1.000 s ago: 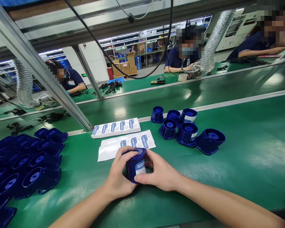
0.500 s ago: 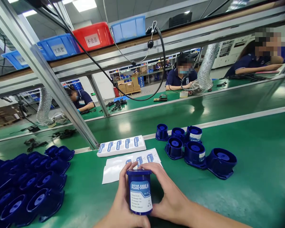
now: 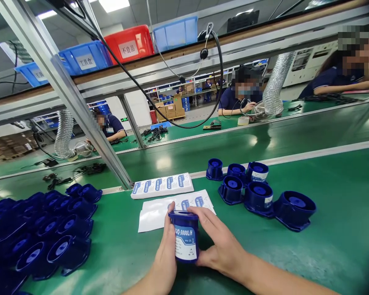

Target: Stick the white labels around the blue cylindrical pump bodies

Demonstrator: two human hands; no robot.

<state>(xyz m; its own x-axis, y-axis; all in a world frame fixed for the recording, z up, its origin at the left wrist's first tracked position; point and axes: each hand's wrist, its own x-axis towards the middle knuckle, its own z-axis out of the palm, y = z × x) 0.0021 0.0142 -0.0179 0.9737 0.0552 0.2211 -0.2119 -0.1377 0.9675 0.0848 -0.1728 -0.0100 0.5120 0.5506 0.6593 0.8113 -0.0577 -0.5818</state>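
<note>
Between my two hands is a dark blue cylindrical housing [image 3: 186,237] with a blue-and-white label facing me. My left hand [image 3: 166,254] presses along its left side, covering part of the label. My right hand [image 3: 219,241] grips the rim and lower right side with bent fingers. Just behind the hands lies a white label sheet [image 3: 155,215], and beyond it a stack of label sheets [image 3: 162,185]. To the right stand several blue housings [image 3: 295,209], some with labels showing.
Many blue housings [image 3: 69,248] crowd the left of the green table. A metal post [image 3: 89,119] slants down behind the label stack. Above, a shelf carries a red bin [image 3: 129,45] and blue bins [image 3: 86,59]. People sit at the far bench.
The held housing has turned so its label is partly behind my left hand, whose fingers are now straighter. Both hands have shifted slightly up in view; the whole scene has moved a little right.
</note>
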